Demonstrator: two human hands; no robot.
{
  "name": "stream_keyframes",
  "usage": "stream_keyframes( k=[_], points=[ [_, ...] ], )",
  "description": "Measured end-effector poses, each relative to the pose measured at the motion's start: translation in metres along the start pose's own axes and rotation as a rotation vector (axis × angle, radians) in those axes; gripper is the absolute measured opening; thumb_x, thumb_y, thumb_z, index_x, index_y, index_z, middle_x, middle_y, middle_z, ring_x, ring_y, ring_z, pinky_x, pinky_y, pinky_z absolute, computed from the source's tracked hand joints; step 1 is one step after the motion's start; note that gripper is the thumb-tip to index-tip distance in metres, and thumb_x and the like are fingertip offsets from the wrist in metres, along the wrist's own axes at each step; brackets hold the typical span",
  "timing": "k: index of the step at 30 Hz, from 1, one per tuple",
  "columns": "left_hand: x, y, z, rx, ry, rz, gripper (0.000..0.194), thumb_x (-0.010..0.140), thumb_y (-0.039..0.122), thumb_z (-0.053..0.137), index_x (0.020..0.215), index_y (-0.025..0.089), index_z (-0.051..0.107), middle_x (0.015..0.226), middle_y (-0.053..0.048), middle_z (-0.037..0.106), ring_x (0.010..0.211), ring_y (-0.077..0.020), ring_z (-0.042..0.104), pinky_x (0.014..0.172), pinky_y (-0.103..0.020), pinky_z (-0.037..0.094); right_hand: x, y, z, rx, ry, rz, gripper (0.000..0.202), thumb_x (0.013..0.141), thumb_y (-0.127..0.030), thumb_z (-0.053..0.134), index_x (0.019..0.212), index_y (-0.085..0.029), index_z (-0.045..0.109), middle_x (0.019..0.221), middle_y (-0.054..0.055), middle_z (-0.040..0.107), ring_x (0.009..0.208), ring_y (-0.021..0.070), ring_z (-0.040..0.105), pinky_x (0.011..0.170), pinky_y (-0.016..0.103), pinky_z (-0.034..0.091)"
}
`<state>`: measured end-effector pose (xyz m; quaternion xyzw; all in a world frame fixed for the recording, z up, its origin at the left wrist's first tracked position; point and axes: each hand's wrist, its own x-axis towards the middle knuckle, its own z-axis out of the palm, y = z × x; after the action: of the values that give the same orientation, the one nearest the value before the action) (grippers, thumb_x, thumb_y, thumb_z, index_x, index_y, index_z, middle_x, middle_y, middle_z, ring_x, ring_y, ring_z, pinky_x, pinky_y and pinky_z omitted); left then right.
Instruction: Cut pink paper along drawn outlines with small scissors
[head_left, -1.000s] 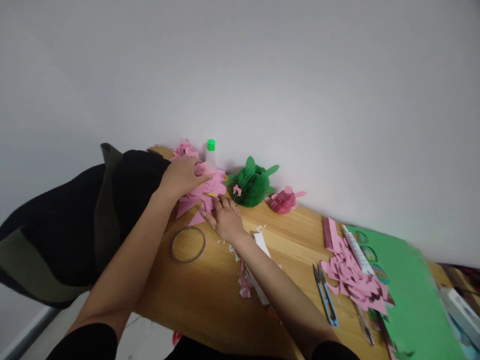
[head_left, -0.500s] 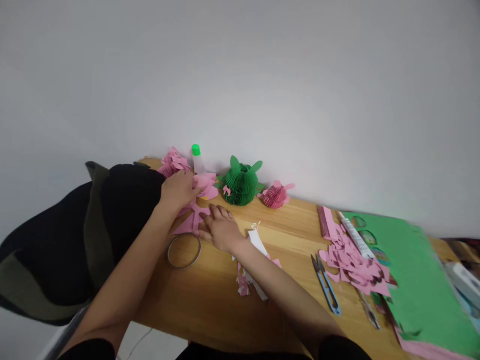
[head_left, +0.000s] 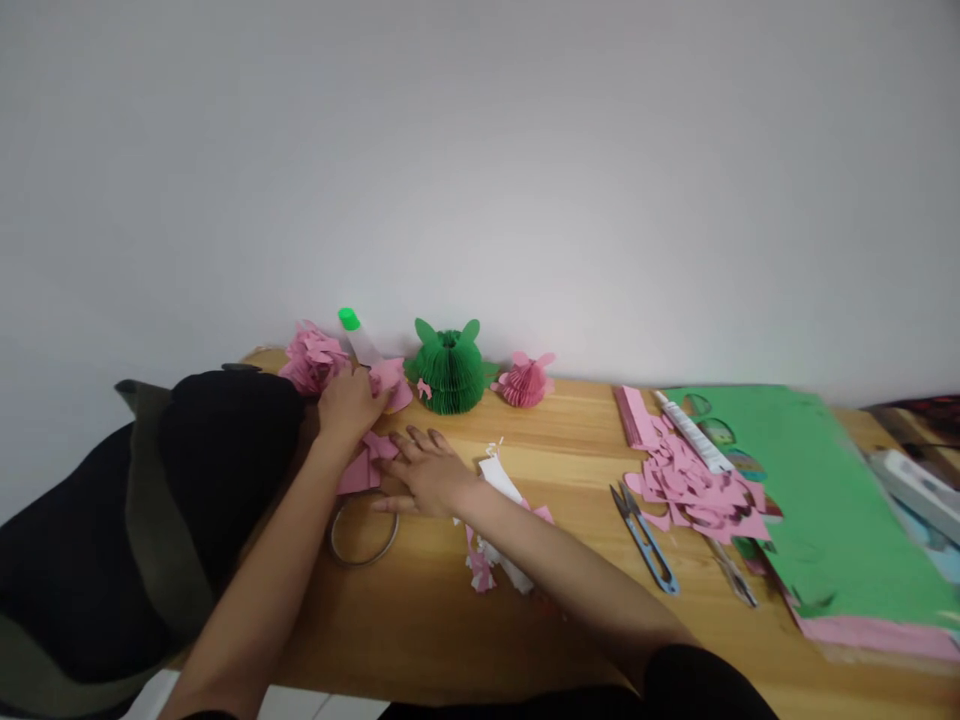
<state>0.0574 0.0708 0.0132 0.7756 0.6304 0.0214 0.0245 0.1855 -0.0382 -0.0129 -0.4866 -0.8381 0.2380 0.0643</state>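
My left hand (head_left: 351,408) rests palm down on pink paper scraps at the left of the table, its fingers bent and its thumb apart, with fingertips partly hidden. My right hand (head_left: 431,475) lies nearly flat on the wood, fingers spread, touching the edge of a folded pink paper piece (head_left: 358,472). Just below the fingers is a thin metal ring (head_left: 332,540). Beyond my left hand are a crumpled heap of pink paper (head_left: 311,357) and a leaning glue bottle (head_left: 362,343) with a green cap.
A green honeycomb-paper figure (head_left: 450,372) and a smaller pink one (head_left: 525,383) stand by the wall. Thread snips (head_left: 646,540), pink scraps (head_left: 697,490), a white tube (head_left: 694,432) and green sheets (head_left: 817,500) lie right. A black bag (head_left: 232,430) is left.
My view has shifted and tilted, so the table's things appear farther left. My right hand's fingers are spread wider, and my left hand stays over the pink scraps.
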Motion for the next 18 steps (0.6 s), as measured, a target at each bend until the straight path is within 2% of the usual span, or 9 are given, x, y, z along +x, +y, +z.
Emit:
stream_keyframes(
  k=[6,11,13,15,18],
  points=[
    [0.000,0.007,0.004,-0.002,-0.034,-0.002,0.043,0.086,0.042,0.045,0.110,0.009,0.060,0.112,-0.025,0.064,0.106,-0.0393,0.063,0.084,-0.044,0.051,-0.004,0.007,-0.003,0.021,-0.001,-0.023,0.059,0.089,-0.058,0.055,0.138,-0.026,0.055,0.156,0.010,0.038,0.146,0.0345,0.026,0.117,0.052,0.023],
    [-0.005,-0.006,-0.002,-0.007,-0.069,0.046,0.054,0.087,0.049,0.045,0.115,0.006,0.058,0.116,-0.022,0.063,0.111,-0.0389,0.060,0.088,-0.042,0.049,-0.006,0.008,-0.004,0.039,-0.007,-0.027,0.063,0.090,-0.059,0.052,0.143,-0.025,0.049,0.158,0.012,0.034,0.146,0.0349,0.024,0.117,0.052,0.022],
    [-0.014,-0.015,-0.006,-0.005,-0.085,0.050,0.054,0.088,0.047,0.043,0.118,0.005,0.057,0.118,-0.021,0.062,0.113,-0.0382,0.059,0.090,-0.042,0.048,-0.008,0.008,-0.006,0.051,0.015,-0.019,0.062,0.090,-0.058,0.053,0.144,-0.025,0.048,0.158,0.013,0.034,0.146,0.0341,0.026,0.116,0.051,0.024],
    [-0.028,-0.024,-0.008,-0.006,-0.120,0.048,0.045,0.089,0.040,0.043,0.117,0.008,0.059,0.116,-0.020,0.064,0.111,-0.0354,0.061,0.090,-0.041,0.049,-0.010,0.008,-0.007,0.086,0.056,-0.009,0.060,0.090,-0.053,0.057,0.141,-0.022,0.051,0.155,0.016,0.038,0.143,0.0340,0.032,0.114,0.051,0.028],
    [-0.053,-0.034,-0.007,-0.018,-0.186,0.041,0.032,0.089,0.034,0.047,0.105,0.012,0.064,0.106,-0.017,0.067,0.102,-0.0313,0.065,0.085,-0.039,0.050,-0.009,0.008,-0.007,0.314,0.151,0.099,0.044,0.086,-0.038,0.068,0.122,-0.014,0.064,0.137,0.020,0.056,0.132,0.0337,0.046,0.109,0.048,0.034]
  ],
)
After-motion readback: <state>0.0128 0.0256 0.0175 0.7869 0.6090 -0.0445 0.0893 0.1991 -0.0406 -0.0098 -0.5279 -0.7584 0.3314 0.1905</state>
